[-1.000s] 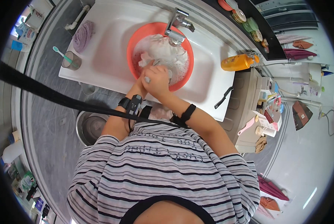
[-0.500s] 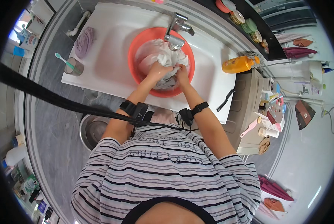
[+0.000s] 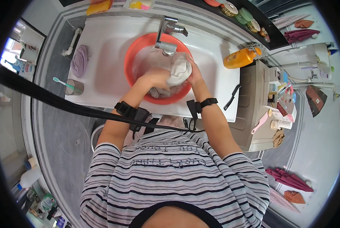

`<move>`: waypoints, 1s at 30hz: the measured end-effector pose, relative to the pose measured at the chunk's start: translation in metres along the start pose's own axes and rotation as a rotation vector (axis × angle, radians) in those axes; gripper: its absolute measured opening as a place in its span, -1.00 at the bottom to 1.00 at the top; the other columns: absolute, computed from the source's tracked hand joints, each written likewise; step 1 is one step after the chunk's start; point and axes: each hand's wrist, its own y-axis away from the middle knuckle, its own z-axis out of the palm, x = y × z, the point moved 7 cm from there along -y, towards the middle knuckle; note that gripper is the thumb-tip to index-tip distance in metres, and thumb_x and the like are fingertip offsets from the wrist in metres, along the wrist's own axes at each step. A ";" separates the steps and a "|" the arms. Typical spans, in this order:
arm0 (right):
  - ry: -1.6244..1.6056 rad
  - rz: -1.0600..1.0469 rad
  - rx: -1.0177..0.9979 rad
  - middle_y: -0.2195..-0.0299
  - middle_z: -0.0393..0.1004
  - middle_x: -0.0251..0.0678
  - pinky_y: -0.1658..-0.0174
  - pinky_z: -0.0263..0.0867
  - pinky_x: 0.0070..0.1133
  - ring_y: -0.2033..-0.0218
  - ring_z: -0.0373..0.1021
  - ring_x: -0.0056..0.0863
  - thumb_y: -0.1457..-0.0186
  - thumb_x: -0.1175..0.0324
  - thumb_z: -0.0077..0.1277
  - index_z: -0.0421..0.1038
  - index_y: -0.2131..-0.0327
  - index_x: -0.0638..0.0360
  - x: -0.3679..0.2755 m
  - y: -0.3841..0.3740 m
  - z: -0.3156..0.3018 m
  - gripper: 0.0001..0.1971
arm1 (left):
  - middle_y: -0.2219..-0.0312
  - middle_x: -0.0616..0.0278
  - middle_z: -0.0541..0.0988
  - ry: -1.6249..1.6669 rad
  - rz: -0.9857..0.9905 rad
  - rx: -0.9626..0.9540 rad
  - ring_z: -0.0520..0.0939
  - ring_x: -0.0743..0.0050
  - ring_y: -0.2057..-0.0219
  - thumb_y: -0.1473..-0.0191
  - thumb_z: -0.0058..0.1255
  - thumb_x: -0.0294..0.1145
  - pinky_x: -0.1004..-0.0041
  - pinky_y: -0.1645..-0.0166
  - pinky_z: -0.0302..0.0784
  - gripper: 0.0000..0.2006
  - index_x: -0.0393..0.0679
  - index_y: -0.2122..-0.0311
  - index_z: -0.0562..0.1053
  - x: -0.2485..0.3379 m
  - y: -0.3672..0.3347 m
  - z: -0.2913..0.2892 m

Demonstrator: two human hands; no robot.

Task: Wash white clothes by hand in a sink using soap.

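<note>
An orange-red basin (image 3: 128,64) sits in the white sink, holding soapy water and wet white cloth. In my right hand (image 3: 195,71), at the basin's right side, a bunched part of the white cloth (image 3: 181,69) is gripped and raised above the suds. My left hand (image 3: 158,77) is over the middle of the basin, close against the cloth's left side; motion smears its fingers. Greyish wet cloth (image 3: 158,92) lies in the water below it. The chrome faucet (image 3: 166,46) reaches over the basin's far part, just above the bunched cloth.
On the sink's (image 3: 105,34) left side are a purple towel (image 3: 79,61) and a cup (image 3: 75,88) with a toothbrush. A yellow-orange bottle (image 3: 239,58) lies at the right rim, a black-handled item (image 3: 232,97) nearer. A black cable (image 3: 82,109) crosses in front of me.
My hands have moved apart. The right one now lifts a bunched part of the white cloth at the basin's right, while the left is blurred beside it. The whole view has shifted slightly.
</note>
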 end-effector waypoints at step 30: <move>1.315 -0.733 0.529 0.38 0.34 -0.04 0.30 0.26 -0.30 0.35 0.33 -0.04 0.19 0.33 0.13 0.39 0.39 0.22 0.025 0.043 0.068 -0.74 | 0.13 0.26 0.46 2.211 -0.371 0.460 0.51 0.35 0.13 -0.09 -0.22 0.06 0.32 0.13 0.48 -0.54 0.00 0.01 0.31 -0.057 -0.022 0.121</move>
